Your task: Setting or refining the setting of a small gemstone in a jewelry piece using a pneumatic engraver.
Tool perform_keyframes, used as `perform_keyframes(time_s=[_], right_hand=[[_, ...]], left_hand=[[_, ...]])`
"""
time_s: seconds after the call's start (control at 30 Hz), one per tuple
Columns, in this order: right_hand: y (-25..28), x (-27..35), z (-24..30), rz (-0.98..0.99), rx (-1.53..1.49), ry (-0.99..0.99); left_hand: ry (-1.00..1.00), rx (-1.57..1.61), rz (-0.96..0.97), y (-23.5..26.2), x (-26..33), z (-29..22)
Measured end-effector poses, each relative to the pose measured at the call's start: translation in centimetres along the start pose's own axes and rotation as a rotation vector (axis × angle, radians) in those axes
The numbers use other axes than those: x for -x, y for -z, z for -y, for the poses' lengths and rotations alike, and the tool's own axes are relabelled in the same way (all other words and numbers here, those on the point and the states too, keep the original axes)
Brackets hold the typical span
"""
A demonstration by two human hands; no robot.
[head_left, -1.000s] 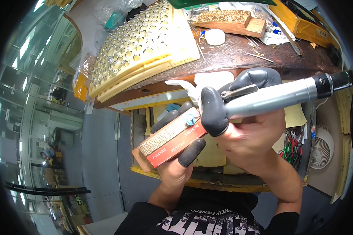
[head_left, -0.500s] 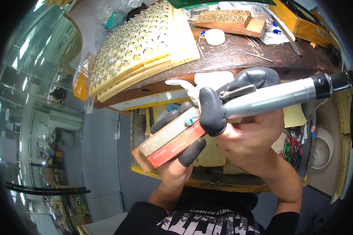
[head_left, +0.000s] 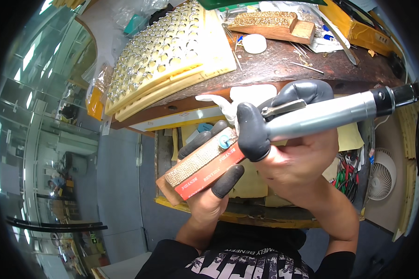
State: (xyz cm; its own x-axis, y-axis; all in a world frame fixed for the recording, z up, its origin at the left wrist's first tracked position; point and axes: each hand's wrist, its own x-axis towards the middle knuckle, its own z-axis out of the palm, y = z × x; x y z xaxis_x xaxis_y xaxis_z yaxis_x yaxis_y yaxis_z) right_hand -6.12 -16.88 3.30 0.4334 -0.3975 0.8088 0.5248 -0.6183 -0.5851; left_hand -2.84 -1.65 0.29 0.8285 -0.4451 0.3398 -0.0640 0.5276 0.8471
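My left hand point(head_left: 209, 193), with black rubber finger caps, grips a wooden block point(head_left: 201, 168) that has a red label on its side and a strip of gold mesh on top. My right hand point(head_left: 293, 160), its thumb and forefinger also capped in dark rubber, holds a grey metal rotary handpiece point(head_left: 328, 114) that points left. The tool's tip meets the right end of the gold strip, next to a small blue disc point(head_left: 225, 141). A white cloth point(head_left: 223, 106) sticks out behind the thumb.
A dark wooden workbench point(head_left: 284, 65) lies ahead. On it stand stacked cream trays of gold pieces point(head_left: 165, 53), a wooden block topped with gold mesh point(head_left: 272, 25), a white round lid point(head_left: 254, 43) and loose tools. A small white fan point(head_left: 381, 179) sits at the lower right.
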Motion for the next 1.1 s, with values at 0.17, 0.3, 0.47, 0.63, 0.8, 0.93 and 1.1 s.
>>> perform_keyframes(time_s=[0.17,0.3,0.47,0.63,0.8,0.93,1.1], right_hand=[[-0.1,0.37,0.04,-0.05,-0.21,-0.147],[-0.21,0.14,0.23,-0.026,-0.132,-0.11],[-0.19,0.26,0.0,-0.074,-0.209,-0.122],[-0.28,0.31,0.36,-0.046,-0.174,-0.141],[-0.26,0.28,-0.11,-0.048,-0.132,-0.078],[-0.18,0.39,0.26,-0.047,-0.197,-0.148],[-0.3,0.22,0.07,-0.055,-0.192,-0.135]], left_hand=[[-0.043,-0.007,0.043,0.25,0.01,0.3],[-0.006,-0.008,0.013,-0.19,0.01,-0.19],[-0.014,-0.022,-0.001,0.15,0.28,0.3],[0.0,-0.015,-0.013,0.35,0.29,0.49],[0.0,-0.018,-0.025,0.2,0.35,0.26],[-0.03,-0.037,0.028,0.46,0.17,0.45],[-0.074,0.003,0.074,0.45,0.02,0.46]])
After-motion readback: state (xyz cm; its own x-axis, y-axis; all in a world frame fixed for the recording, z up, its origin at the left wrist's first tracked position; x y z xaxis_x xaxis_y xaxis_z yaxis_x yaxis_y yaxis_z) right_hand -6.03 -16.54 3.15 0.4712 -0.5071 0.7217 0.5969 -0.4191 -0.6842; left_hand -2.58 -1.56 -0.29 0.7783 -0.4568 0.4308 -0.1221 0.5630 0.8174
